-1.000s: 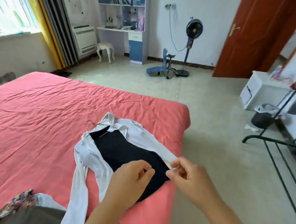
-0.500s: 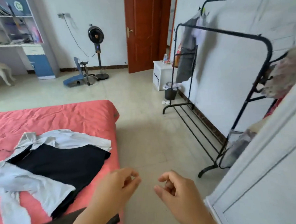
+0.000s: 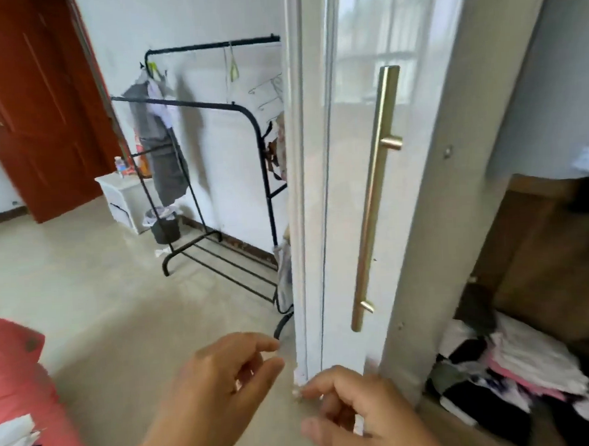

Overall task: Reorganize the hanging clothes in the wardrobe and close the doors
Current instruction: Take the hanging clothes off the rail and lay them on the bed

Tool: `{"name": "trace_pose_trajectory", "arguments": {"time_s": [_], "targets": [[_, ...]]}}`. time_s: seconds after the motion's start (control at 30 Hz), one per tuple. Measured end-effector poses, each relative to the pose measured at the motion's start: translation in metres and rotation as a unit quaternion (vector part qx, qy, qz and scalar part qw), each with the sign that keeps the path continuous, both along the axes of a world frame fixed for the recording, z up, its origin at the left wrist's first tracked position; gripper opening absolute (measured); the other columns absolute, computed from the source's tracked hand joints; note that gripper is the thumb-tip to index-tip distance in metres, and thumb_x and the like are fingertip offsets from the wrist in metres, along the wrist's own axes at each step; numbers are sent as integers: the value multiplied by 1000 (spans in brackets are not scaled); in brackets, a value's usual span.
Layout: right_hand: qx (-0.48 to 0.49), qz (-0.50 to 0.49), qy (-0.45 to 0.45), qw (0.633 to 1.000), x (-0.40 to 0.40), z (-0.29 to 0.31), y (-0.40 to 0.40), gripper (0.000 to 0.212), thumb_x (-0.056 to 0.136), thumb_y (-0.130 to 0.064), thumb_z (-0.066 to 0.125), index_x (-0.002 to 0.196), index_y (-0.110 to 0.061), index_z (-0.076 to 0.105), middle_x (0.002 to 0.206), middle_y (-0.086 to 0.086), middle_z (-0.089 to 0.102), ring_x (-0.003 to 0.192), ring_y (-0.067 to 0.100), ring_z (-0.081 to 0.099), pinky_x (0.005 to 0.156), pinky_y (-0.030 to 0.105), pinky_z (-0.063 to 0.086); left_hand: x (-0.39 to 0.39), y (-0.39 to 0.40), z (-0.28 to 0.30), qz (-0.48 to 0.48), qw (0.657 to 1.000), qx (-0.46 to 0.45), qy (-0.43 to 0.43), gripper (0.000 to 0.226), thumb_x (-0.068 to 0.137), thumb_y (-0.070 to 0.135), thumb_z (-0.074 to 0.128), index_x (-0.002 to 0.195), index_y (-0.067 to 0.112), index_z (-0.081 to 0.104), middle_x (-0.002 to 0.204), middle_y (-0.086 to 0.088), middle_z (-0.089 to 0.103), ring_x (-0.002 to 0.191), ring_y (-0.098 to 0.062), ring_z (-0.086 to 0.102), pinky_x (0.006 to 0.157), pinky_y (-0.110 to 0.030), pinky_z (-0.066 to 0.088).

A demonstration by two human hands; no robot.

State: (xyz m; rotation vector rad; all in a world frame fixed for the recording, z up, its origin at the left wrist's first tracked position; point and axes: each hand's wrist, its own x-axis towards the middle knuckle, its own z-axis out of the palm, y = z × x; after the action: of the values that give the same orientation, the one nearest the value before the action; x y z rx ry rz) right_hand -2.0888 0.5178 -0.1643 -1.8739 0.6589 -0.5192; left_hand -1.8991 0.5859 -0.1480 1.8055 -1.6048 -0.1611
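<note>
A white wardrobe door with a long brass bar handle stands open right in front of me. Right of it the wardrobe interior shows, with a pile of folded clothes on a low shelf. My left hand hovers low in front of the door's edge, fingers loosely curled, holding nothing. My right hand is beside it, below the handle, fingers loosely curled and empty. Neither hand touches the door. The white and black garment lies on the red bed at the lower left.
A black clothes rack stands against the white wall behind the door, with a grey garment and hangers on it. A white cabinet and a bin sit near a red-brown room door. The red bed is at my left.
The view swung right from the bed to the wardrobe door. Both hands let go of the garment on the bed and now hang empty before the door.
</note>
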Motion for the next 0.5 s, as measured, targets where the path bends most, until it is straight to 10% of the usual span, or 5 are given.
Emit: {"name": "trace_pose_trajectory", "arguments": {"time_s": [0.33,0.5], "targets": [[-34,-254,-20,966,-79,9,48,33,63,-55,66,94,-45,63,72,-4,60,62,1,51,61,17,42,-58,5,28,-225,967,-120,-11,21,83,61,47,91,46,60,75,25,59,64,8,55,51,-6,42],[-39,-342,-18,939,-126,12,67,16,76,-30,75,88,-36,66,68,-6,59,59,5,50,57,16,41,-112,1,25,-322,943,-88,8,27,83,66,44,90,44,59,77,25,58,65,14,53,51,4,32]]}}
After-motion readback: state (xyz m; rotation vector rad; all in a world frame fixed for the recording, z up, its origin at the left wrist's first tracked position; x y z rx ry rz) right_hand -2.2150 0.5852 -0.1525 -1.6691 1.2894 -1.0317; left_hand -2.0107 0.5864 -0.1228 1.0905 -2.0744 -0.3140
